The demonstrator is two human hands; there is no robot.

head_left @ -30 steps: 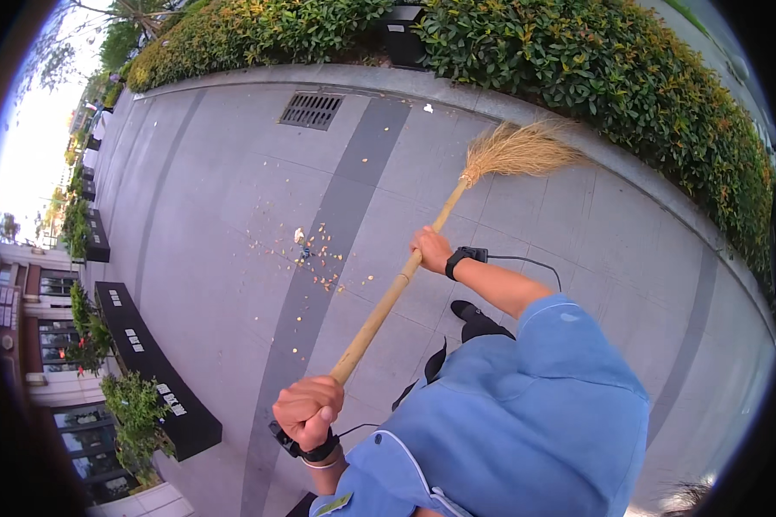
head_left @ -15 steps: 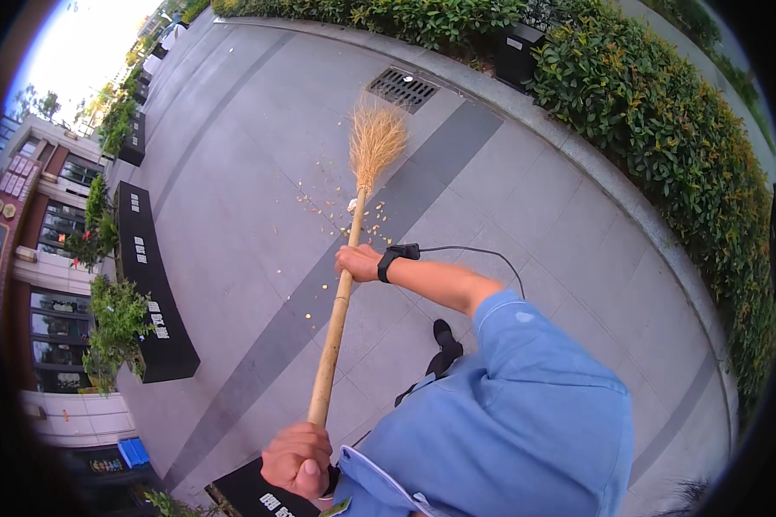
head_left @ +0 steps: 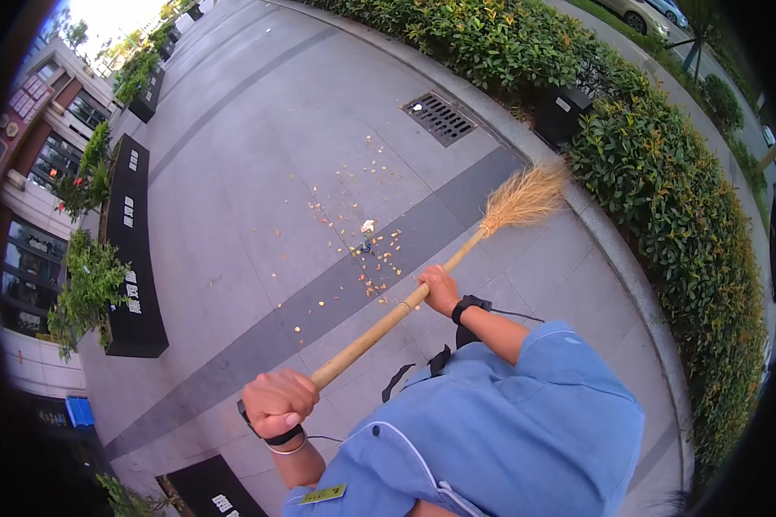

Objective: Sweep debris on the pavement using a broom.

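A long broom with a bamboo handle slants up to the right in front of me. My left hand is closed around the top end of the handle. Farther down the shaft, my right hand wraps round it. The straw bristles are fanned out at the right, close to the stone kerb. Scattered leaf bits and litter lie on the paving left of the broom, with a crumpled white scrap among them.
A metal drain grate is set in the grey paving near the kerb. Beyond the kerb runs a hedge with a dark box in it. Black planters line the left side before a building. Parked cars show at the top right.
The broom head has swung right, from over the litter toward the kerb, uncovering the pile. My right hand went right with the shaft; my left hand shifted slightly left and up.
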